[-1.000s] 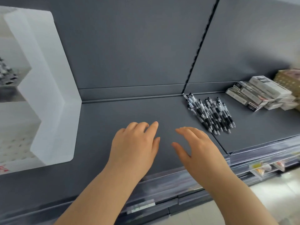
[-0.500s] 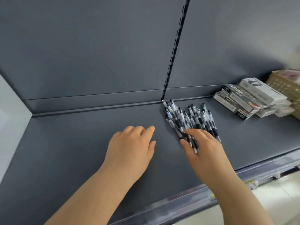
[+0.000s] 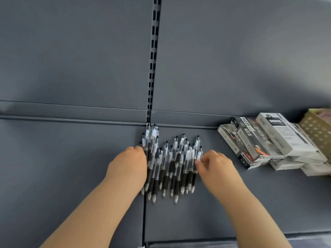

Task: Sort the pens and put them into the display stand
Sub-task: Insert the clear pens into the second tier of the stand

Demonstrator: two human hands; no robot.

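A pile of several black-and-clear click pens [image 3: 170, 163] lies on the dark grey shelf [image 3: 71, 167], tips pointing toward me. My left hand [image 3: 128, 167] sits against the pile's left side, its fingers curled over the leftmost pens and its fingertips hidden. On the right side of the pile, my right hand [image 3: 215, 167] has curled fingers, and its thumb and forefinger pinch the rightmost pen. The display stand is out of view.
A stack of white and black pen boxes [image 3: 265, 140] lies on the shelf to the right, with a beige perforated basket [image 3: 317, 129] behind it. A slotted upright [image 3: 153, 68] runs down the grey back panel. The shelf's front edge [image 3: 215, 243] is near me.
The view swung right, so the white display stand left the picture. Both hands moved onto the pens: the left came to the pile's left side, the right to its right side.
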